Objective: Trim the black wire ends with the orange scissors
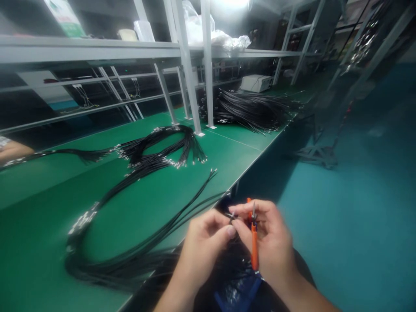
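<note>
My left hand (203,247) and my right hand (273,242) meet just past the front edge of the green table (39,242). The left fingers pinch the metal end of a thin black cable (231,216). An orange-handled tool (254,242) lies along the right palm, and the right fingers are closed round it, its tip up beside the cable end. A big loop of black cables (107,264) lies on the table left of my hands. More black cables hang in my lap below the hands.
A second bunch of black cables (162,149) lies further back, and a large pile (250,110) sits beyond the grey rack posts (208,65). A white box (256,82) stands behind it. Another person's arm (13,149) rests at far left. Teal floor lies to the right.
</note>
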### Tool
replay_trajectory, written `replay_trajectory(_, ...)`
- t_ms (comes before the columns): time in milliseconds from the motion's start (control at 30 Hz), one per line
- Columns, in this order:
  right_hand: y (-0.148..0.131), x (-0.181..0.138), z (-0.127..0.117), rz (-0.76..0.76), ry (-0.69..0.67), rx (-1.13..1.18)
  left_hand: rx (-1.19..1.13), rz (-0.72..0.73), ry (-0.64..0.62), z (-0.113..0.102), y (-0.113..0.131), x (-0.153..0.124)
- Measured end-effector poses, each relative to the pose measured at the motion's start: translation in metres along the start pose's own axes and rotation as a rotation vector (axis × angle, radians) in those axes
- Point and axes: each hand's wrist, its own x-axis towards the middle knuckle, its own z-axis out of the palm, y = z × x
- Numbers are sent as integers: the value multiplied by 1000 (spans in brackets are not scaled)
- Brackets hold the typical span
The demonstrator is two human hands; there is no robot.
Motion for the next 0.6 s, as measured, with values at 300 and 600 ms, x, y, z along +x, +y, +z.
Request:
replay_trajectory(300,4,-2,-1,-102,35,-91,96,14,-13,-1,0,-3)
replay_trajectory(600,9,-9,3,-193,72,-148,853,483,213,6,6,-13)
